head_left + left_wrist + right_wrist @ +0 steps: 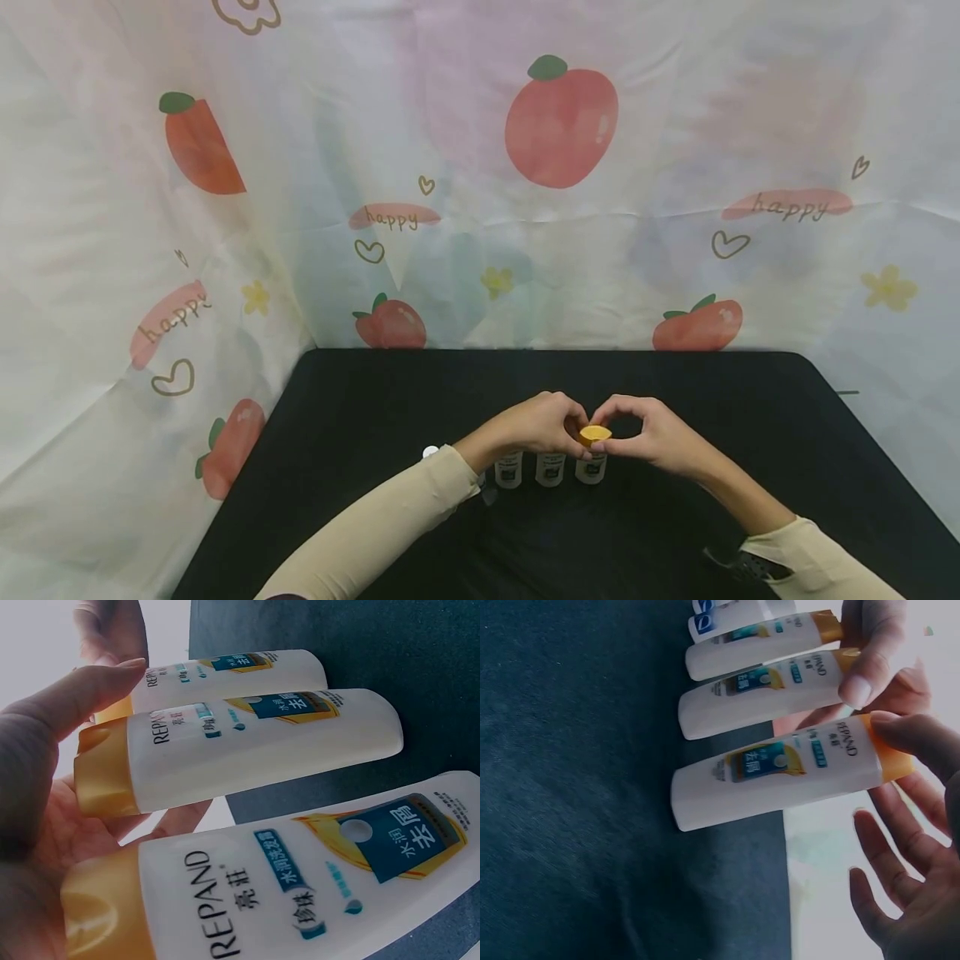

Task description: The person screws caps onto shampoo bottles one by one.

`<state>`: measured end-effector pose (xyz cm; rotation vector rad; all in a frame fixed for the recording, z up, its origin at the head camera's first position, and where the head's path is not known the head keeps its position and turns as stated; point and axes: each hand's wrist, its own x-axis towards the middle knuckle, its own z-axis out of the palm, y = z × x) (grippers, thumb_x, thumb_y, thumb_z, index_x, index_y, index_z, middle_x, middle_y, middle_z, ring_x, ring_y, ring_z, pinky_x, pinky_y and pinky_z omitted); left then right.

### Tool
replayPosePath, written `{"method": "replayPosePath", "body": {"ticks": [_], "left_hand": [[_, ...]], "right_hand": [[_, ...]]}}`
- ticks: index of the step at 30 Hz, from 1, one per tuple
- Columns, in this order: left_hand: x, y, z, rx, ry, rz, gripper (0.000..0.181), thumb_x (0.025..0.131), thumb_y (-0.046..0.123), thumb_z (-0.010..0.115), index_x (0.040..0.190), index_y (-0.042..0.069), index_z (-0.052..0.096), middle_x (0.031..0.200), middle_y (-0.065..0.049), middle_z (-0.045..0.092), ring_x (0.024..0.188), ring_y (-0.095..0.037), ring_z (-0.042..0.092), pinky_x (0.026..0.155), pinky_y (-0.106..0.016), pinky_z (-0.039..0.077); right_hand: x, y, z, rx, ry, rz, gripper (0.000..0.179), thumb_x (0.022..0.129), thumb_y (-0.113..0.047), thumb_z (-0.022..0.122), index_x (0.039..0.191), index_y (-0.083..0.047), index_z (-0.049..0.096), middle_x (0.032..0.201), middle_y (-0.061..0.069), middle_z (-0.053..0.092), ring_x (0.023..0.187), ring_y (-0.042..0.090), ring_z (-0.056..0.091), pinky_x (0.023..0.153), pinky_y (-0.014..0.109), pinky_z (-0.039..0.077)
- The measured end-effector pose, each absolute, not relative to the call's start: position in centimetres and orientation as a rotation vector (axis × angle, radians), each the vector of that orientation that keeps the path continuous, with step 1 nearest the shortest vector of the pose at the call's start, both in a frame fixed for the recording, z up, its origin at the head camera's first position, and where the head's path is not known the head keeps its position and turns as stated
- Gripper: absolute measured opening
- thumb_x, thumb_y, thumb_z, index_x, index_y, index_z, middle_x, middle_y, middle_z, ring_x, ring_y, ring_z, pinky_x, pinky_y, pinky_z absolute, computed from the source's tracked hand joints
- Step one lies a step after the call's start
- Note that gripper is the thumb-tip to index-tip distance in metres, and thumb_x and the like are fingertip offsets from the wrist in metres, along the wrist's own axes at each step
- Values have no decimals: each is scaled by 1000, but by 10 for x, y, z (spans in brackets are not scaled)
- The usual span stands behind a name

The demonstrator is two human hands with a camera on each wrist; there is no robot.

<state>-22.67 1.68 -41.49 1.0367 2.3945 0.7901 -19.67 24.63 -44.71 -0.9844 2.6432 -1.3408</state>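
Observation:
Three white shampoo bottles with gold caps stand in a row. In the head view both hands meet at the gold cap [596, 434] of the rightmost shampoo bottle [757, 776]. My right hand [651, 433] pinches that cap, its thumb across the front and its other fingers spread behind. From the other side my left hand [543, 423] curves its thumb and fingers round to the same cap. Its thumb passes in front of the middle shampoo bottle [262, 746], whose cap it covers in the head view. The nearest shampoo bottle [300, 870] in the left wrist view stands beside it.
White bottles with blue marks [731, 619] continue the row on the left, mostly behind my left forearm in the head view. A white round top [430, 452] shows beside the sleeve. The black table [390, 383] ends at a printed cloth backdrop [465, 125].

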Motion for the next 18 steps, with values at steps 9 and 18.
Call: {"method": "replayPosePath", "body": {"ticks": [9,18], "left_hand": [[-226,9,-413,996,2333,890,25,90,25,80,110,14,73,95,11,72,83,2,64,73,-17,53],[-231,-21,-402,1048,2401,1010,31,99,35,68,121,14,69,111,8,71,99,-2,65,85,-20,53]], "right_hand": [[-195,247,-436,-990,2662,-1220,21,89,-24,80,107,-25,69,100,-12,67,95,9,61,84,30,49],[-196,247,-422,-1006,2645,-1081,23,90,-37,78,109,-28,69,102,-16,70,95,7,62,82,34,53]]}}
